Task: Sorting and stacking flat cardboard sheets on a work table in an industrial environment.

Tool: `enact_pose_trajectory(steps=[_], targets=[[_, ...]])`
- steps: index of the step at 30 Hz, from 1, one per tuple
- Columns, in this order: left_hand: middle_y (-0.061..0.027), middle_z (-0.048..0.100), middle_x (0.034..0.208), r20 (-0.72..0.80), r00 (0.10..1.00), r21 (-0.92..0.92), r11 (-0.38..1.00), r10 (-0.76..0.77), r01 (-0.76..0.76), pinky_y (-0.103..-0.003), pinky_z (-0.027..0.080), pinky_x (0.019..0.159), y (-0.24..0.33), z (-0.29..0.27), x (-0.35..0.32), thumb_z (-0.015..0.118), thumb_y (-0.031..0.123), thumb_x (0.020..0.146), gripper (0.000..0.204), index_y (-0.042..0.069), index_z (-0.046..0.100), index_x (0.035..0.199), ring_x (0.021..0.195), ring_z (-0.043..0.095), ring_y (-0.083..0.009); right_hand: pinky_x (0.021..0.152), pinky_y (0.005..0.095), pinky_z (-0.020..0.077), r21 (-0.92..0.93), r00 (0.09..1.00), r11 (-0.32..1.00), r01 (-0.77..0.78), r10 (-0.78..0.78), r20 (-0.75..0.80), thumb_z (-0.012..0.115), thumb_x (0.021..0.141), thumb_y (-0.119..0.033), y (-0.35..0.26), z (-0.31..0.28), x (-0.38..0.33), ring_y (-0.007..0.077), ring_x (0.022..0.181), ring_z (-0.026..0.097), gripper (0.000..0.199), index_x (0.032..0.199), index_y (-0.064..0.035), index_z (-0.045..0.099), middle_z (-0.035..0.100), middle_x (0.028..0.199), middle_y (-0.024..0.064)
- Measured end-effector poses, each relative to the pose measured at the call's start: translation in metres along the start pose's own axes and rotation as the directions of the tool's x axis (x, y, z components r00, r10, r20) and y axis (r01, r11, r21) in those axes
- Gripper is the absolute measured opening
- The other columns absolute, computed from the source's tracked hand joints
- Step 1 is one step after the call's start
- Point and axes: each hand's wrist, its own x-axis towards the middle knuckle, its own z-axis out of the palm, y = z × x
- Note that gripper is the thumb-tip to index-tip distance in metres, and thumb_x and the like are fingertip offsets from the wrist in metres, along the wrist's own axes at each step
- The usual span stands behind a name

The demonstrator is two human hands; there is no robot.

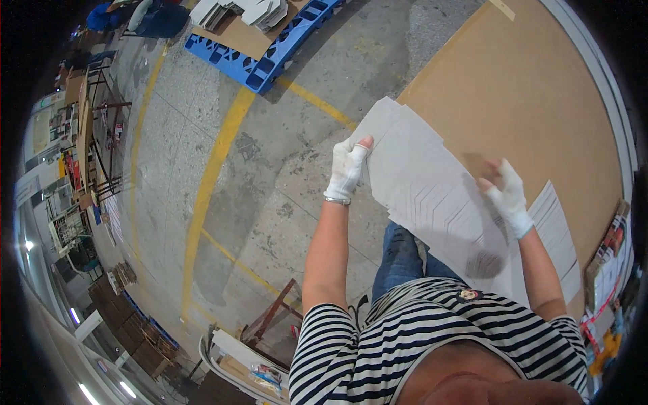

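I stand on a grey concrete floor [283,169] crossed by yellow painted lines [216,162], with a big brown board [533,88] to my right.

My left hand [346,169], in a white glove with the fingertips bare, is closed on the left edge of a stack of flat white cardboard sheets [425,189], thumb on top at the rim. A metal bracelet [337,200] sits at that wrist. My right hand [507,192], gloved the same way, grips the opposite edge of the same stack, fingers curled over the right side. Between both hands the sheets are held up off the floor, tilted in front of my body, with grey printed line patterns showing on the top sheet. The stack lies over the left edge of the brown board in view, and I cannot tell whether it touches it.

Just past my right forearm, more white sheets [560,236] lie on the board. Below the stack I see my blue jeans [401,263] and my black-and-white striped shirt [432,324].

Farther off, a blue plastic pallet [270,54] carries a brown sheet and piles of white cardboard pieces [250,12] at the top of the view. Shelving and clutter [74,162] line the far left, and a reddish metal frame [273,317] stands near my left elbow.
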Motion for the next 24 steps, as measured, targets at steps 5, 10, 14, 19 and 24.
enact_pose_trajectory(steps=[5, 10, 14, 19, 24], targets=[[-0.0052, 0.066, 0.090, 0.075, 0.997, -0.009, 1.000, -0.003, 0.004, -0.027, 0.048, 0.068, -0.003, -0.006, 0.003, 0.062, 0.029, 0.088, 0.036, -0.004, 0.064, 0.103, 0.076, 0.059, -0.0097, 0.090, 0.0368, 0.0444, -0.222, 0.928, 0.902, 0.371, -0.350, 0.126, 0.070, 0.072, -0.020, -0.060, 0.049, 0.060, 0.0294, 0.103, 0.053, 0.055, 0.122, -0.0052, 0.054, 0.054, 0.115, 0.0136], [-0.0001, 0.063, 0.078, 0.068, 0.997, 0.000, 1.000, -0.029, 0.029, -0.024, 0.043, 0.064, 0.005, -0.006, 0.002, 0.063, 0.027, 0.086, 0.031, -0.003, 0.067, 0.090, 0.071, 0.052, -0.0071, 0.092, 0.0366, 0.0431, -0.273, 0.950, 0.911, 0.309, -0.305, 0.060, 0.070, 0.073, -0.021, -0.053, 0.080, 0.062, 0.0285, 0.108, 0.050, 0.055, 0.123, -0.0051, 0.054, 0.052, 0.116, 0.0125], [0.0025, 0.058, 0.070, 0.044, 0.998, 0.116, 0.992, -0.044, 0.039, -0.025, 0.039, 0.057, 0.013, -0.002, 0.001, 0.065, 0.028, 0.084, 0.029, -0.002, 0.066, 0.083, 0.063, 0.047, -0.0060, 0.092, 0.0368, 0.0428, -0.263, 0.992, 0.957, 0.124, -0.129, -0.002, 0.072, 0.072, -0.022, -0.056, 0.085, 0.062, 0.0280, 0.108, 0.048, 0.052, 0.118, -0.0040, 0.055, 0.049, 0.109, 0.0112], [0.0018, 0.059, 0.070, -0.018, 1.000, 0.035, 0.999, 0.005, -0.004, -0.025, 0.040, 0.057, 0.001, -0.001, 0.002, 0.066, 0.028, 0.083, 0.029, -0.002, 0.066, 0.083, 0.063, 0.048, -0.0061, 0.086, 0.0379, 0.0437, -0.125, 0.999, 0.992, 0.023, -0.026, -0.024, 0.072, 0.071, -0.023, -0.063, 0.083, 0.068, 0.0280, 0.100, 0.049, 0.037, 0.097, -0.0019, 0.056, 0.048, 0.103, 0.0110], [-0.0010, 0.063, 0.076, -0.047, 0.999, 0.001, 1.000, -0.015, 0.015, -0.024, 0.044, 0.063, -0.006, 0.000, 0.003, 0.067, 0.024, 0.083, 0.027, -0.002, 0.067, 0.088, 0.069, 0.054, -0.0076, 0.072, 0.0372, 0.0447, -0.157, 0.971, 0.963, 0.219, -0.199, 0.136, 0.071, 0.074, -0.021, -0.083, 0.053, 0.058, 0.0314, 0.077, 0.053, 0.031, 0.088, -0.0011, 0.051, 0.052, 0.083, 0.0126]])
